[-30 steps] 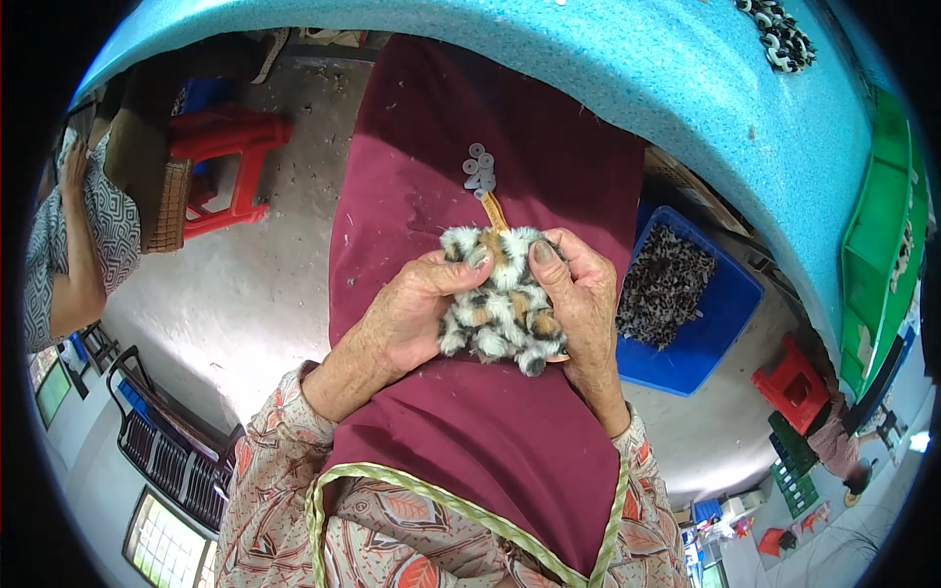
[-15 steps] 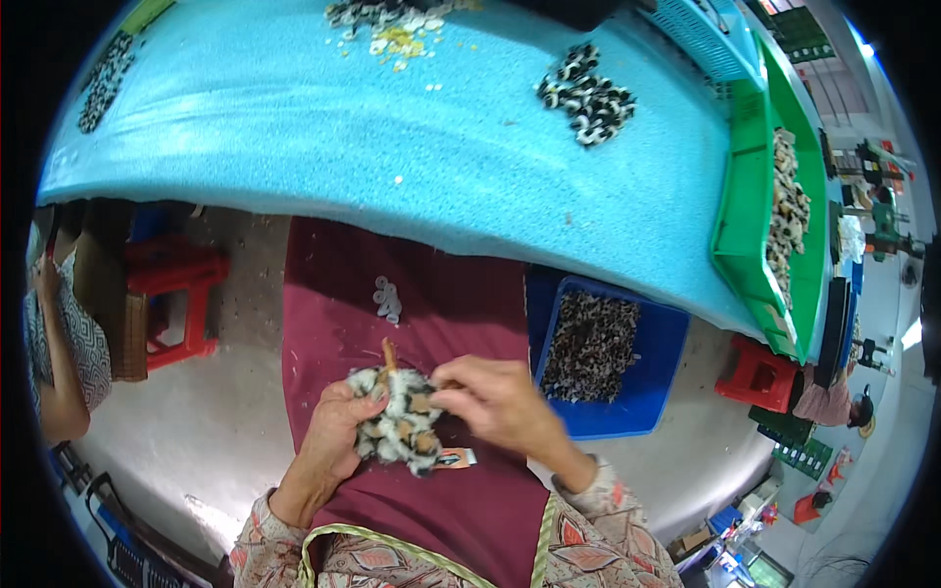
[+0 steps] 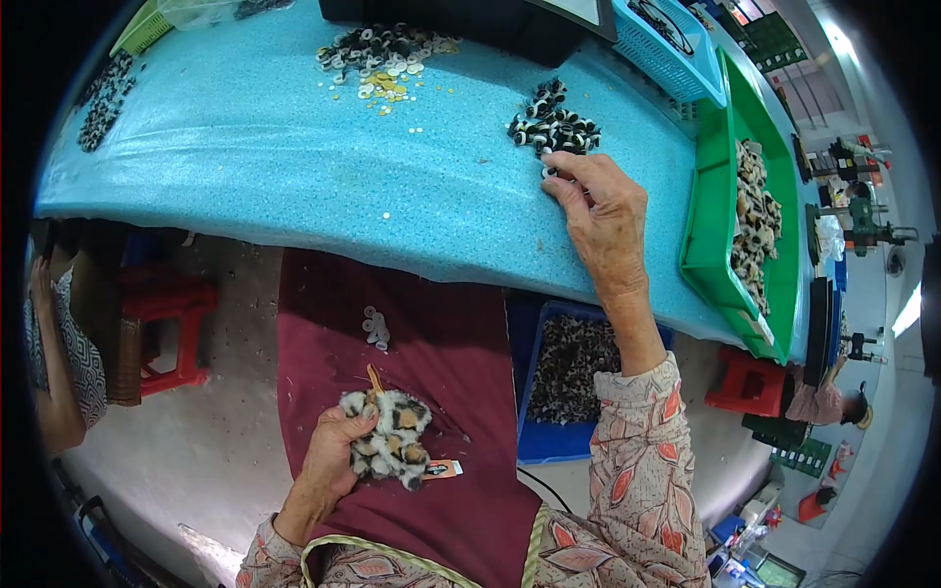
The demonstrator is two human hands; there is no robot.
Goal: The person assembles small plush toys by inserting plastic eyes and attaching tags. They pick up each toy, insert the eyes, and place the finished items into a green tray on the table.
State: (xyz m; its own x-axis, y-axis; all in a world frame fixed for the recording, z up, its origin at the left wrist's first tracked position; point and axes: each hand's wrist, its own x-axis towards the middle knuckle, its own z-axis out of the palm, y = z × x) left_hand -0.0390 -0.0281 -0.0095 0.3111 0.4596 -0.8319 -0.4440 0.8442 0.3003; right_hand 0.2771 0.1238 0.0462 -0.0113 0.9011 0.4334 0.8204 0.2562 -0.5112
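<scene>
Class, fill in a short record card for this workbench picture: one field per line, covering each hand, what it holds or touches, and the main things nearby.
left hand: over the lap, gripping a spotted furry toy piece with an orange tag
right hand: stretched out onto the table, fingertips at a heap of black-and-white small parts
table: turquoise, speckled top
lap: dark red apron
green tray: at the right, holds more spotted pieces
blue bin: below the table edge, full of spotted pieces
</scene>
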